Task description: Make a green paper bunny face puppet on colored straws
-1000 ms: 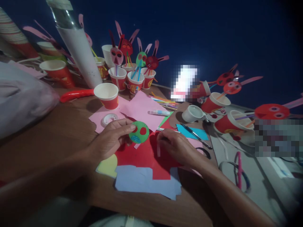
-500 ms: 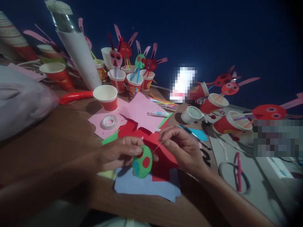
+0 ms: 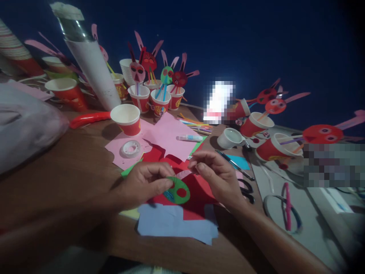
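My left hand (image 3: 146,182) is closed with thumb and fingers on the upper left edge of a green paper face (image 3: 186,188). Red spots and a blue patch mark the face, now tilted flatter. In my right hand (image 3: 221,175), thumb and forefinger pinch the end of a narrow pale pink strip (image 3: 184,174). The strip reaches left to just above the green face; whether the two touch, I cannot tell. Red paper (image 3: 196,207) lies below the hands, and light blue paper (image 3: 162,224) is nearer me.
A tape roll (image 3: 130,148) and a glue stick (image 3: 189,138) lie on pink paper (image 3: 168,133). A paper cup (image 3: 125,123) stands behind them. Black-handled scissors (image 3: 247,190) and a pen (image 3: 234,164) lie right. Cups holding paper faces on straws (image 3: 161,108) line the back.
The green face has turned from nearly upright to flatter and shifted slightly right. The pale strip now shows its broader side, close above the face.
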### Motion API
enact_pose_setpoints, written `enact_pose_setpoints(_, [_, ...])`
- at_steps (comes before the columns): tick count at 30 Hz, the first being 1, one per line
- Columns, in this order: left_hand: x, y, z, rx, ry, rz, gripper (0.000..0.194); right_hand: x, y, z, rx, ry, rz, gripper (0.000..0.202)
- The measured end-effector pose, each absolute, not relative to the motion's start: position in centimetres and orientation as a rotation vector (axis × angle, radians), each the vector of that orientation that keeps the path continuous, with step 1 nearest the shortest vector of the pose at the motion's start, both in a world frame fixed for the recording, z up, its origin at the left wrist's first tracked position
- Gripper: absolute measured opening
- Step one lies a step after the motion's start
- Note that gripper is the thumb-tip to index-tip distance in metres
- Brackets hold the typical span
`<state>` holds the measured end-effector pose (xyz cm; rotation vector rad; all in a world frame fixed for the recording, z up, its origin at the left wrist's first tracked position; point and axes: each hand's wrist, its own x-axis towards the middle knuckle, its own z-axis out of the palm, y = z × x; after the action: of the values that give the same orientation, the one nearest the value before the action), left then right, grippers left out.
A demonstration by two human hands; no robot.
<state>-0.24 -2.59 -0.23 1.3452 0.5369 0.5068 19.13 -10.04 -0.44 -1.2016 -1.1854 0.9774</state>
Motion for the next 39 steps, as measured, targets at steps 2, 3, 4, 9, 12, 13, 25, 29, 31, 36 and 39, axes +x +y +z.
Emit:
enact_pose_setpoints(2, [-0.3,-2.7,-0.1,1.498,0.577,0.577,0.007,19.3,-9.7,-0.9,-1.23,-1.094,1.019,0.018])
enact_pose_setpoints(3, [-0.3,-2.8,0.0,1.55,0.598,0.61,0.006,19.4,-9.6,-1.1,-1.233,-1.069,1.05,0.02])
enact_pose_setpoints(4, [-0.2,-2.8,0.0,1.591,0.616,0.634,0.006,19.4,-9.5,-1.2,-1.224,-1.058,1.091,0.023])
enact_pose_setpoints(9, [0.1,-3.0,0.1,1.703,0.611,0.714,0.006,19.1,-9.3,-0.7,-1.13,-1.123,1.333,0.033])
enact_pose_setpoints(12, [0.2,-3.0,-0.1,1.724,0.598,0.707,0.006,18.5,-9.3,0.0,-1.178,-1.117,1.408,0.029])
enact_pose_setpoints(13, [0.2,-3.0,-0.1,1.727,0.601,0.699,0.006,18.3,-9.3,0.1,-1.206,-1.105,1.412,0.028])
enact_pose_setpoints(25, [0.3,-3.1,-0.7,1.408,0.766,0.557,0.011,18.5,-9.0,0.0,-1.267,-0.946,1.349,0.019])
enact_pose_setpoints(29, [0.3,-2.8,-1.3,1.263,0.804,0.578,0.015,18.7,-8.8,0.1,-1.256,-0.932,1.35,0.017])
enact_pose_setpoints(31, [0.2,-2.7,-1.4,1.213,0.832,0.584,0.016,18.7,-8.7,0.1,-1.248,-0.921,1.358,0.017])
enact_pose_setpoints(36, [0.4,-2.8,-1.4,1.185,0.841,0.588,0.016,18.6,-8.7,0.2,-1.246,-0.886,1.355,0.017])
enact_pose_setpoints(39, [0.5,-2.9,-1.5,1.175,0.828,0.574,0.017,18.5,-8.7,0.2,-1.255,-0.877,1.339,0.017])
